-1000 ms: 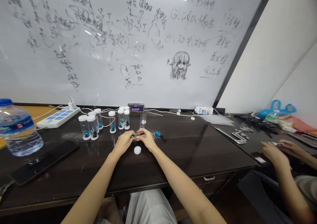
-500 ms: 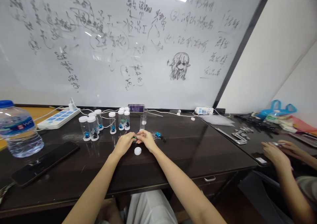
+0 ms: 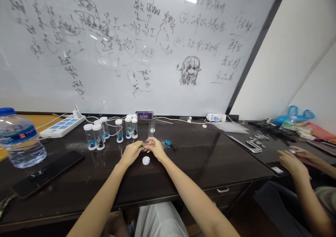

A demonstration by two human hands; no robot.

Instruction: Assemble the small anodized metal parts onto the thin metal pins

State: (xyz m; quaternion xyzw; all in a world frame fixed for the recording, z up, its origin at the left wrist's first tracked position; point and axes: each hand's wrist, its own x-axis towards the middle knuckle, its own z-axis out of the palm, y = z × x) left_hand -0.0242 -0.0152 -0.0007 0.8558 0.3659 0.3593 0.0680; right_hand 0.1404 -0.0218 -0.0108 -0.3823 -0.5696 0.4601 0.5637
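Observation:
At the middle of the desk, my left hand (image 3: 132,152) is closed in a pinch on a small green part (image 3: 142,146), mostly hidden by the fingers. Close against it, my right hand (image 3: 155,149) has its fingertips pinched together at the part's right side; whatever they grip is too small to make out. A round white cap (image 3: 146,160) lies just in front of both hands. Behind them a clear tube (image 3: 151,128) stands upright. Small blue parts (image 3: 167,143) and black parts (image 3: 174,148) lie right of my right hand, with thin metal pieces beside them.
Several capped clear tubes (image 3: 119,132) holding blue, green and black parts stand left. Farther left are a phone (image 3: 48,173), water bottle (image 3: 22,142) and power strip (image 3: 62,126). At right, a co-worker's hands (image 3: 294,160) work near metal brackets (image 3: 256,142).
Both hands remain in almost the same place, with only a slight shift of my right fingers beside the green part. The objects on the desk stay where they were.

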